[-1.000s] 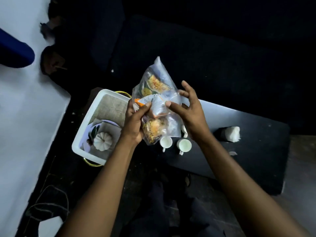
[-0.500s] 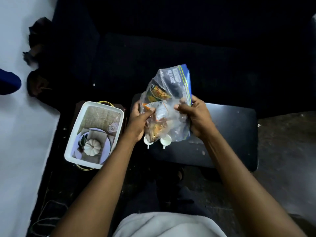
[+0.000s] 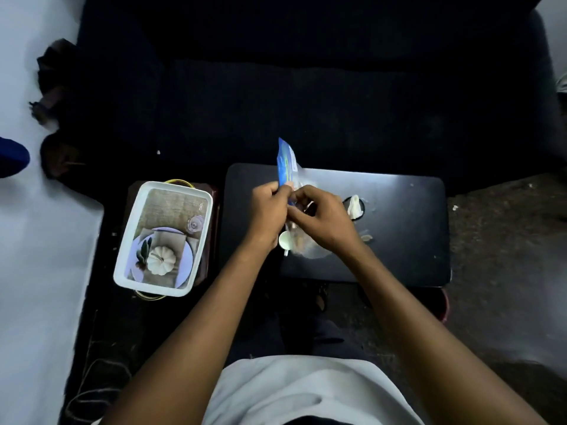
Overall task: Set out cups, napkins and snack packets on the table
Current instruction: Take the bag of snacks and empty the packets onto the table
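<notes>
A clear plastic bag (image 3: 287, 167) with a blue printed strip along its top edge is being held edge-on above the near-left part of the black table (image 3: 399, 228). The upper edge of the bag is being pinched between the left hand (image 3: 269, 210) and the right hand (image 3: 322, 216), both of which are being kept closed on it, fingertips meeting at the middle. The lower part of the bag, holding blurred tan and pale contents, is being let down behind the right hand to the tabletop. What exactly is packed inside cannot be told. A small white cup (image 3: 286, 239) is being partly hidden beneath the hands, just beside the bag's lower end. A crumpled white napkin (image 3: 354, 206) is lying on the table to the right of the right hand, apart from it.

The table is being seen as a low, glossy, dark rectangle with rounded corners, with a few pale specks scattered across it. To its left, a white rectangular tray (image 3: 129, 240) printed with a place setting and a white pumpkin is resting on a darker stand. A dark sofa (image 3: 306, 87) is filling the space behind the table. A pale floor (image 3: 36, 240) is being shown at the left and a dull carpet (image 3: 506, 256) at the right.
</notes>
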